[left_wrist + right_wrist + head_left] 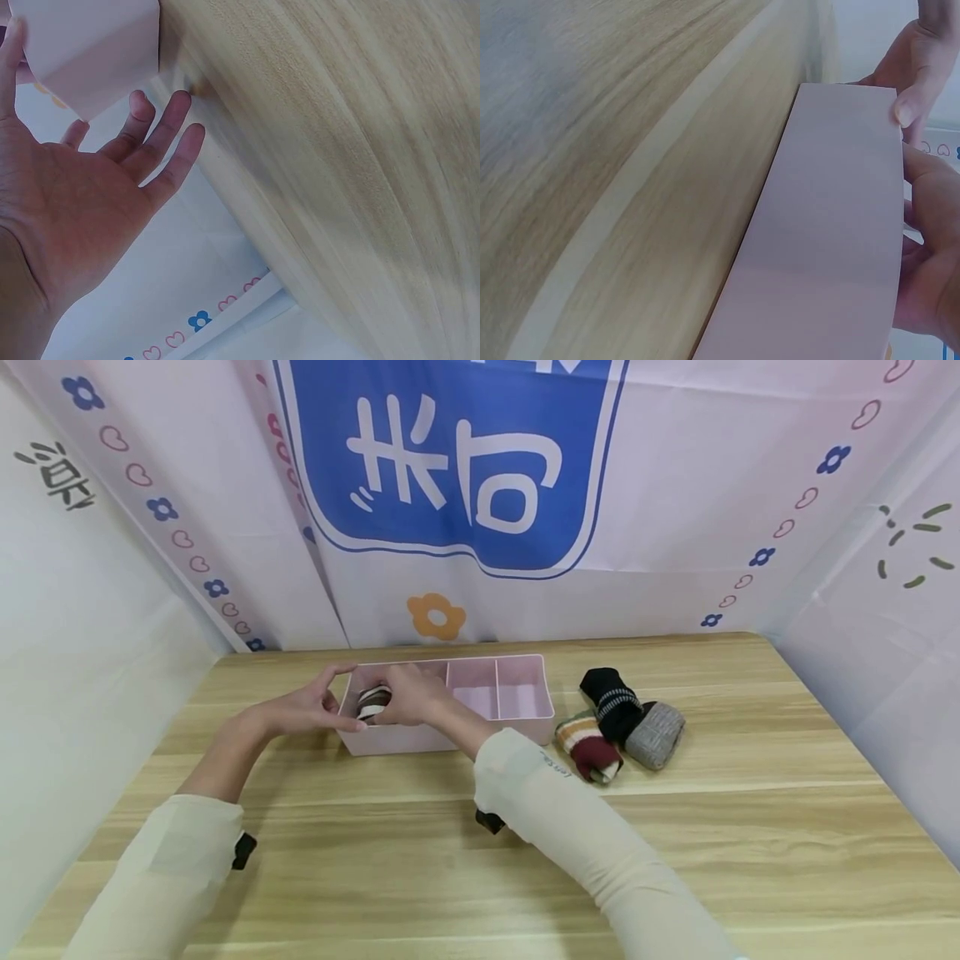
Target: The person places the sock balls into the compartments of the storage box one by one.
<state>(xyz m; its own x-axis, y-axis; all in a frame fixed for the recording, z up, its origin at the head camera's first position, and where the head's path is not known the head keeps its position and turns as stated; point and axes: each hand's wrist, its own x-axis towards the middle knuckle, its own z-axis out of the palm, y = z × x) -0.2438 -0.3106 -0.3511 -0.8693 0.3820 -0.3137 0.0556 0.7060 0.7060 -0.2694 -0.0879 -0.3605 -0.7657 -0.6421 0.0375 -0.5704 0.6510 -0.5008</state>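
A pink divided storage box (525, 731) stands near the back of the table. My left hand (303, 708) spans its left end, thumb at the front rim and index finger at the back corner, gripping that end. In the left wrist view the other fingers of the left hand (82, 195) spread loosely beside the box wall (97, 52). My right hand (412, 695) reaches into the left compartment and holds a rolled striped sock (372, 700), brown and white. The right wrist view shows the right hand (934, 247) over the rim, its fingertips partly hidden behind the box's front wall (825, 217).
Right of the box lie a black rolled sock (609, 697) with grey bands, a grey rolled sock (656, 735) and a maroon, white and green striped rolled sock (588, 745), close together. A printed cloth (660, 585) hangs behind the wooden table (375, 860).
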